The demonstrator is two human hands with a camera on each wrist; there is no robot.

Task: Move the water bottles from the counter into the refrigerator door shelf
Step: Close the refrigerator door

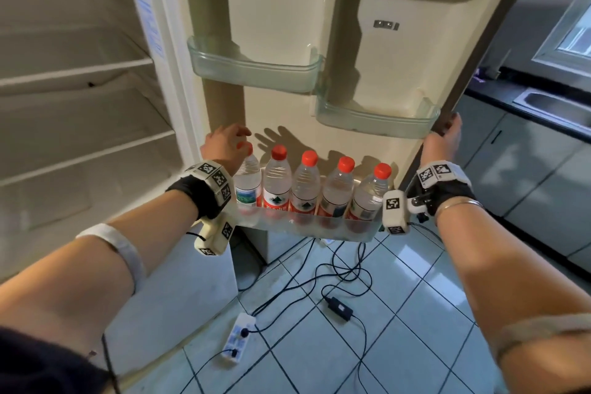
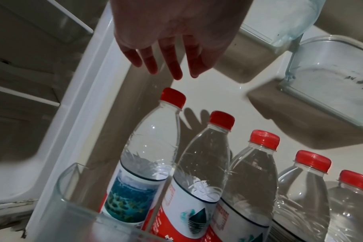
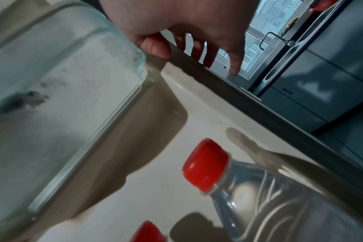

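Several clear water bottles with red caps stand in a row in the lower door shelf (image 1: 307, 224) of the open refrigerator. My left hand (image 1: 229, 139) hovers just above the leftmost bottle (image 1: 248, 184). In the left wrist view its fingers (image 2: 168, 59) hang straight with a gap down to that bottle's cap (image 2: 173, 97), holding nothing. My right hand (image 1: 445, 137) grips the dark outer edge of the door (image 1: 473, 73). In the right wrist view the thumb (image 3: 155, 47) lies on the inner side and the fingers curl round the door edge (image 3: 259, 101). The rightmost bottle (image 3: 248, 188) sits below it.
Two clear upper door bins (image 1: 256, 65) (image 1: 377, 120) hold nothing. The refrigerator's white inner shelves (image 1: 80, 73) are at the left. Black cables, an adapter and a power strip (image 1: 238, 336) lie on the tiled floor. A dark counter with a sink (image 1: 550, 105) runs along the right.
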